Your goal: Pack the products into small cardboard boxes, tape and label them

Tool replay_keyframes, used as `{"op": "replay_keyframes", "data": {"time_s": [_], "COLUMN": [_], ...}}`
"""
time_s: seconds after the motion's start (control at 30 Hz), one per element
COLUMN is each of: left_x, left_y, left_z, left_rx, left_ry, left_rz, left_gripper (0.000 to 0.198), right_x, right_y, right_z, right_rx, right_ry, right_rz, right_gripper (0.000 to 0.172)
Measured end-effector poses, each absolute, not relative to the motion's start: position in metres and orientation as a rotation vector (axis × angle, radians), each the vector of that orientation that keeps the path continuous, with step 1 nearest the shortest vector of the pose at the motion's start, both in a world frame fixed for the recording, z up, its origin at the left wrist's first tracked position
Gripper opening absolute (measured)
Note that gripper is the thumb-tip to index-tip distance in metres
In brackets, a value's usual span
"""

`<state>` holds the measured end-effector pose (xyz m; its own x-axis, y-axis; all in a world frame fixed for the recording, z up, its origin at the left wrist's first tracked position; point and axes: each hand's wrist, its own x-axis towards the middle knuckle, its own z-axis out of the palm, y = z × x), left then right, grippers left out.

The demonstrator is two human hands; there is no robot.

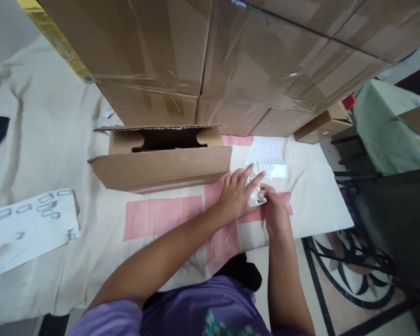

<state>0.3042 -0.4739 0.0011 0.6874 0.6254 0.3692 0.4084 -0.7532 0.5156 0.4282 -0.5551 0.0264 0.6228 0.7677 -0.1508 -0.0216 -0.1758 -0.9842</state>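
A small white item, apparently a little box (254,198), is between my two hands over the cloth-covered table, with a dark printed mark at its near end. My left hand (235,192) steadies it from the left, with its fingers reaching over the far side and its thumb along the near side. At its right end, my right hand (276,212) grips it with bent fingers; the fingertips are partly hidden. Just beyond my fingers lie sheets of stickers (266,150) with rows of blue-outlined labels.
An open cardboard carton (161,170) stands left of my hands. Behind it rises a wall of taped cardboard boxes (168,51). A white sheet with several stickers (31,228) lies at the far left. A smaller carton (324,123) sits at the table's right back corner.
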Motion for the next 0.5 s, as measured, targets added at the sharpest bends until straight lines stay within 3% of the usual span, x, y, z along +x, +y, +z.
{"op": "replay_keyframes", "data": {"time_s": [0.27, 0.5], "left_x": [0.305, 0.306], "left_y": [-0.472, -0.474], "left_z": [-0.001, -0.006], "left_rx": [2.54, 2.508], "left_ry": [0.829, 0.841], "left_rz": [0.767, 0.832], "left_gripper": [0.089, 0.085], "right_x": [0.427, 0.423], "right_y": [-0.558, -0.576], "right_z": [0.062, 0.073], "right_rx": [-1.94, -2.233], "right_ry": [-0.861, -1.113], "right_rz": [0.507, 0.59], "right_gripper": [0.026, 0.04]}}
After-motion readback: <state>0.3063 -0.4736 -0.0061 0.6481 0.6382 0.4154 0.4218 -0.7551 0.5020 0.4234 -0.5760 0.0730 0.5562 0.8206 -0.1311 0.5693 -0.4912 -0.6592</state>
